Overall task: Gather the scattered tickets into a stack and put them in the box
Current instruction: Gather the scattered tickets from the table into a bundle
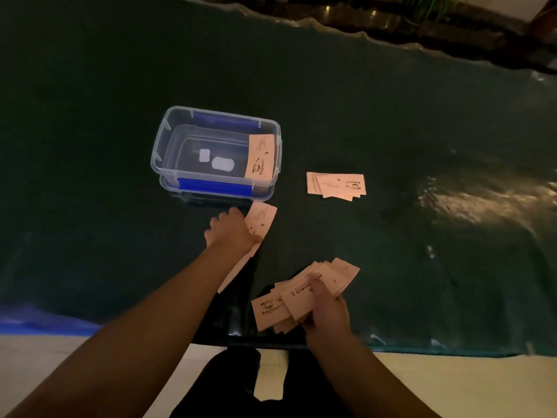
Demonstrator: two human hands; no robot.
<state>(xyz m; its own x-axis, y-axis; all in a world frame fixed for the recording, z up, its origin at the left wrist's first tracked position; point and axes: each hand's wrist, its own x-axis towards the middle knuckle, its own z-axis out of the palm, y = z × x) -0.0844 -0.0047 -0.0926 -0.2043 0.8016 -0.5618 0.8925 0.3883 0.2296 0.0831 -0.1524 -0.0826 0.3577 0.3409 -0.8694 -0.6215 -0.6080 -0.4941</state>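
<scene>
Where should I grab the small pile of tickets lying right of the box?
Take the pile by its near long edge, coming from the near right with the right hand. The tickets lie flat and fanned on the cloth, so square them first, then pinch thumb on top, fingers beneath.

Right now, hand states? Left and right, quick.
Left hand: closed on a ticket, just in front of the box.
Right hand: closed on a fanned stack of tickets.
</scene>
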